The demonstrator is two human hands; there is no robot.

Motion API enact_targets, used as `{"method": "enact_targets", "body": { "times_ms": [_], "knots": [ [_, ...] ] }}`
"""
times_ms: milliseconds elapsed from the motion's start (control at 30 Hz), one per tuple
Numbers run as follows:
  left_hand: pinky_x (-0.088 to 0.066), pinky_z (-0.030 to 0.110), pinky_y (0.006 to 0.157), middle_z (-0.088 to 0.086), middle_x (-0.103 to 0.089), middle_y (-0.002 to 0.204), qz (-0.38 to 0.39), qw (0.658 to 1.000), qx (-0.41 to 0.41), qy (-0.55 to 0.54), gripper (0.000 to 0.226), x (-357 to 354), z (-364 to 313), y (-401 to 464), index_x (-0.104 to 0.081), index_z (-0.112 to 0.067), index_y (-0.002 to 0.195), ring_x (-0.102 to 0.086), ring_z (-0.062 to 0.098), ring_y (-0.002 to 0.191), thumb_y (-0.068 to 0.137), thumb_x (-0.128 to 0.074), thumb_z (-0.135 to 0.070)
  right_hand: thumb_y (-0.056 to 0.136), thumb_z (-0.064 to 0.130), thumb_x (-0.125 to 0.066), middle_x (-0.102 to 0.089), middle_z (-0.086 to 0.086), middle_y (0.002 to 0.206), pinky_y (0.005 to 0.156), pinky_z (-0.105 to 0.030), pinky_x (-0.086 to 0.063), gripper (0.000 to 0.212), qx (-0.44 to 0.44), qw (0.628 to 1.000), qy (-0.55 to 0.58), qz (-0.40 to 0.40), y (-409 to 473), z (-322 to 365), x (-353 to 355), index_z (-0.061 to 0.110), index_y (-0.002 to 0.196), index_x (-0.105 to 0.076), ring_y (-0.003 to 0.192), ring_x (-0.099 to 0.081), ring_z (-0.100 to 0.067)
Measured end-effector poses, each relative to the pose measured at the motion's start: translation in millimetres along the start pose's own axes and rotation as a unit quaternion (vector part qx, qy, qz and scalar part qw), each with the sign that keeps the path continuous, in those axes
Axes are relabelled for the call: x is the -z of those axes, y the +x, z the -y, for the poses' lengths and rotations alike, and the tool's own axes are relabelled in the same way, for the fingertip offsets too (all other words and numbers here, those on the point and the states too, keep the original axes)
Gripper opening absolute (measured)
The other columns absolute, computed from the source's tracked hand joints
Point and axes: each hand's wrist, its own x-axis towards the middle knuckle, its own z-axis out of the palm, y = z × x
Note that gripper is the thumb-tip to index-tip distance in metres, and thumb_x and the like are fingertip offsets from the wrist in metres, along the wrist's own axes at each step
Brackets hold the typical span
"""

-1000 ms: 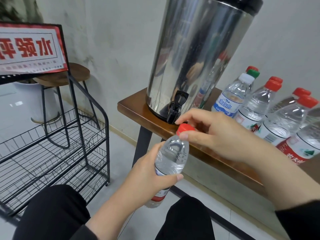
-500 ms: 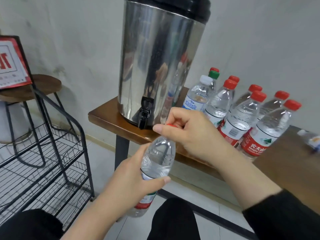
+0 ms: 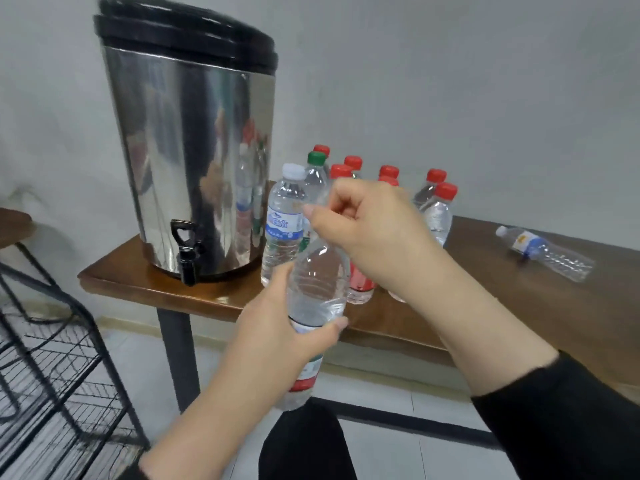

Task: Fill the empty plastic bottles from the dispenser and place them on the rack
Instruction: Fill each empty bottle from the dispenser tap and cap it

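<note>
1. since prev. frames: view has swung right and up; dispenser (image 3: 188,147) now sits left of centre, and a capless bottle lying on its side (image 3: 545,252) has come into view at far right of table (image 3: 519,306).
2. red cap seen 1 s ago on held bottle (image 3: 317,289) is now hidden under right hand (image 3: 367,230).
3. left hand (image 3: 277,327): fingers and thumb wrapped round held bottle's mid-body, bottle upright in front of table edge, off the table.
4. right hand: fingers curled over bottle top; cap itself not visible.
5. group of capped bottles (image 3: 438,202) stands on table just right of dispenser.
6. dispenser tap (image 3: 185,251) overhangs table's front edge.
7. wire rack (image 3: 62,368) at lower left, on floor, well apart from held bottle.
</note>
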Motion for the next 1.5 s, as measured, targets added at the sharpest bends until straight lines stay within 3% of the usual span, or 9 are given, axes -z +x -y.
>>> {"method": "enact_targets", "body": {
  "times_ms": [133,267,433,667,1000,1133,1233,1367,1500],
  "knots": [
    [-0.047,0.011,0.086,-0.035,-0.066,0.111,0.006,0.999,-0.026,-0.032,0.066,-43.0,-29.3,14.3,-0.048,-0.052,0.124,-0.061,-0.013,0.103,0.070,-0.085,-0.047,0.101,0.051,-0.053,-0.046,0.010,0.055,0.054,-0.030,-0.034,0.038,-0.015,0.989,0.120,-0.086,-29.1,-25.9,41.1,0.020,0.082,-0.066,0.052,-0.041,-0.006],
    [-0.048,0.021,0.095,-0.027,-0.066,0.119,0.094,0.992,-0.010,-0.080,0.070,-90.3,-52.1,37.6,-0.045,-0.044,0.133,-0.060,-0.012,0.109,0.078,-0.087,-0.040,0.103,0.062,-0.029,-0.067,0.005,0.093,0.079,-0.047,-0.056,0.050,-0.056,0.978,0.161,-0.117,-76.9,-95.8,66.5,0.034,0.129,-0.062,0.085,-0.064,-0.017],
    [-0.049,0.024,0.096,-0.023,-0.066,0.118,0.153,0.981,0.002,-0.118,0.065,-156.0,-71.8,60.8,-0.045,-0.038,0.133,-0.062,-0.007,0.109,0.083,-0.085,-0.031,0.104,0.042,-0.047,-0.063,0.019,0.134,0.108,-0.044,-0.048,0.041,-0.152,0.975,0.163,-0.018,-149.3,-174.2,81.9,0.042,0.145,-0.047,0.128,-0.058,-0.007],
    [-0.053,0.043,0.104,-0.007,-0.067,0.124,0.166,0.976,0.020,-0.139,0.072,-228.3,-84.3,96.5,-0.041,-0.031,0.140,-0.066,0.013,0.115,0.083,-0.085,-0.027,0.084,0.028,-0.083,-0.066,0.025,0.125,0.105,-0.037,-0.051,0.073,-0.235,0.956,0.171,-0.024,-147.9,-218.7,82.1,0.041,0.144,-0.043,0.118,-0.063,0.001],
    [-0.047,0.030,0.108,-0.014,-0.055,0.145,0.174,0.977,0.038,-0.114,0.061,-273.0,-72.3,141.1,-0.030,-0.035,0.157,-0.056,0.004,0.125,0.103,-0.058,-0.036,0.090,0.035,-0.076,-0.065,0.017,0.120,0.079,-0.014,-0.051,0.058,-0.266,0.958,0.089,-0.066,-90.3,-292.3,80.9,0.032,0.138,-0.043,0.105,-0.065,-0.001],
    [-0.036,0.011,0.094,-0.022,-0.047,0.145,0.165,0.979,0.060,-0.103,0.049,-284.0,-49.1,140.2,-0.034,-0.036,0.159,-0.043,-0.004,0.128,0.111,-0.039,-0.025,0.090,0.036,-0.076,-0.063,0.010,0.134,0.096,-0.028,-0.054,0.067,-0.273,0.957,0.077,-0.066,-64.4,-322.6,78.9,0.030,0.146,-0.040,0.118,-0.063,-0.008],
    [-0.031,0.016,0.099,-0.019,-0.046,0.151,0.149,0.980,0.083,-0.097,0.047,-294.4,-33.5,144.8,-0.036,-0.035,0.157,-0.040,-0.005,0.125,0.112,-0.036,-0.024,0.089,0.038,-0.076,-0.059,0.011,0.141,0.104,-0.035,-0.053,0.072,-0.274,0.957,0.077,-0.050,-46.8,-343.5,78.7,0.030,0.149,-0.036,0.124,-0.060,-0.010],
    [-0.031,0.021,0.105,-0.013,-0.041,0.160,0.134,0.982,0.108,-0.077,0.046,-310.2,-15.1,155.5,-0.038,-0.037,0.157,-0.040,0.008,0.145,0.112,-0.038,-0.027,0.089,0.038,-0.077,-0.061,0.021,0.133,0.099,-0.020,-0.051,0.072,-0.243,0.964,0.099,-0.039,-37.1,-365.5,78.9,0.032,0.150,-0.037,0.117,-0.060,0.006],
    [-0.044,0.026,0.107,-0.015,-0.057,0.143,0.067,0.992,0.086,-0.066,0.036,-321.1,-3.1,158.0,-0.050,-0.037,0.145,-0.053,0.002,0.127,0.110,-0.044,-0.030,0.094,0.048,-0.066,-0.058,0.024,0.129,0.094,-0.010,-0.044,0.064,-0.245,0.960,0.105,-0.084,-47.8,-397.9,85.4,0.030,0.150,-0.042,0.115,-0.055,0.012]
  ]
}}
